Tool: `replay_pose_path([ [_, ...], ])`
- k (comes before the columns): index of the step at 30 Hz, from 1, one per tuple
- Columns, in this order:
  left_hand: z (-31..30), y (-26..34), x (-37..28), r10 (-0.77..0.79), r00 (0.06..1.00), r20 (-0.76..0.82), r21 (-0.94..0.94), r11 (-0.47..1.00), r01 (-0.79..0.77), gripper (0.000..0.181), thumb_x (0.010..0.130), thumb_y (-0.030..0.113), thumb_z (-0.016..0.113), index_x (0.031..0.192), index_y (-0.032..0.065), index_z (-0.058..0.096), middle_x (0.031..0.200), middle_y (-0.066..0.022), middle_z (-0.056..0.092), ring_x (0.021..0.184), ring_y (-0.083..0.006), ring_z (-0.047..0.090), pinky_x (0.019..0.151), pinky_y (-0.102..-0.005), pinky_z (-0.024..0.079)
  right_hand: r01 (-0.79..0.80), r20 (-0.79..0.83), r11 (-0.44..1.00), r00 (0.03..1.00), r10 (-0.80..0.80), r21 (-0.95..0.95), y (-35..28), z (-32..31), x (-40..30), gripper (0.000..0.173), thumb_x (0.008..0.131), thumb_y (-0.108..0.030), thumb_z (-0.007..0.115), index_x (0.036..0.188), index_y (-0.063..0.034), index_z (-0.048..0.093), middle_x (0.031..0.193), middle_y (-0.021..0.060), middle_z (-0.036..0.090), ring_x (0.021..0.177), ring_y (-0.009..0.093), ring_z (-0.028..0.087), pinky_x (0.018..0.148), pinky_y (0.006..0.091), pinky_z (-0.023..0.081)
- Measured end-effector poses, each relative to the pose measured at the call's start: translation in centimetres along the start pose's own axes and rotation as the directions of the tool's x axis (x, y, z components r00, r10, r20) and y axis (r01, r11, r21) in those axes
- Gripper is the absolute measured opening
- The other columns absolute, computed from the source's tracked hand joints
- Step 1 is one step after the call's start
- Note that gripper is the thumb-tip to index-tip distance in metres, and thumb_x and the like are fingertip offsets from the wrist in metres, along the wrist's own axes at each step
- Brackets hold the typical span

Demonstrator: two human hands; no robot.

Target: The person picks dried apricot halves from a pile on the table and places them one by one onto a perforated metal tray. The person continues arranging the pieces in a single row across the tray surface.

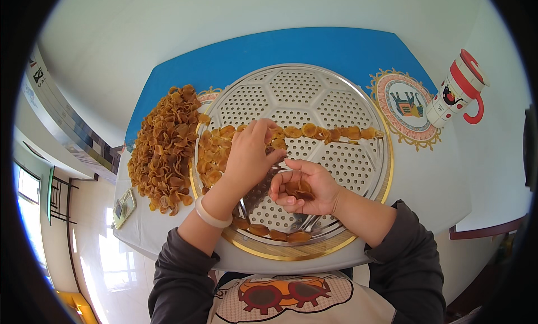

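A round perforated metal tray (294,86) lies in front of me. Thin dried brown slices (212,154) lie close together over its left part. One row of slices (309,130) runs across the middle to the right rim, and a short row (277,235) follows the near rim. My left hand (252,151) is over the left-centre of the tray, fingers bent down by the slices; whether it pinches one is hidden. Close by, my right hand (311,187) is turned palm up, fingers curled around several loose slices (299,190). Left of the tray rises a large heap of slices (164,151).
Under the tray is a gold-rimmed round board (269,250). A red-and-white lidded cup (458,88) with a handle stands at the right, by an ornate round placemat (403,99) with an elephant. A small dish (125,208) sits at the table's left edge.
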State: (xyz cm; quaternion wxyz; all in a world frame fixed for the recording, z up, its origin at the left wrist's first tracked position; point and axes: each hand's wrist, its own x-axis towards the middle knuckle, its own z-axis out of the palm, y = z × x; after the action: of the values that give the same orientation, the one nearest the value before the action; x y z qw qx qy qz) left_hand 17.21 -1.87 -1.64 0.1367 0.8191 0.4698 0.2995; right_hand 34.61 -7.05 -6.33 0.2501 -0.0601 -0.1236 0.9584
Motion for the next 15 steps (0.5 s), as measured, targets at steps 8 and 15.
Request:
replay_pose_path([
  [8,0.3,-0.2,0.2,-0.039,0.999,-0.01,0.001,0.999,0.039,0.053,0.071,0.017,0.085,0.114,0.0077,0.056,0.092,-0.0073,0.064,0.09,-0.0266,0.061,0.084,-0.0402,0.045,0.001,0.016,1.0,1.0,-0.001,-0.015,0.0,-0.07,0.05,0.059,0.103,-0.048,0.038,0.1,0.0047,0.063,0.094,0.0143,0.063,0.072,0.016,0.05,0.054,0.0239,0.038],
  [15,0.78,-0.8,0.47,-0.047,0.999,-0.023,-0.004,0.999,0.047,0.05,0.072,0.015,0.084,0.112,0.0078,0.056,0.092,-0.0065,0.064,0.088,-0.0241,0.063,0.085,-0.0397,0.045,-0.007,0.03,1.0,1.0,0.007,0.002,-0.03,-0.2,0.1,0.059,0.103,-0.048,0.038,0.101,0.0047,0.064,0.096,0.015,0.064,0.072,0.016,0.05,0.055,0.0242,0.038],
])
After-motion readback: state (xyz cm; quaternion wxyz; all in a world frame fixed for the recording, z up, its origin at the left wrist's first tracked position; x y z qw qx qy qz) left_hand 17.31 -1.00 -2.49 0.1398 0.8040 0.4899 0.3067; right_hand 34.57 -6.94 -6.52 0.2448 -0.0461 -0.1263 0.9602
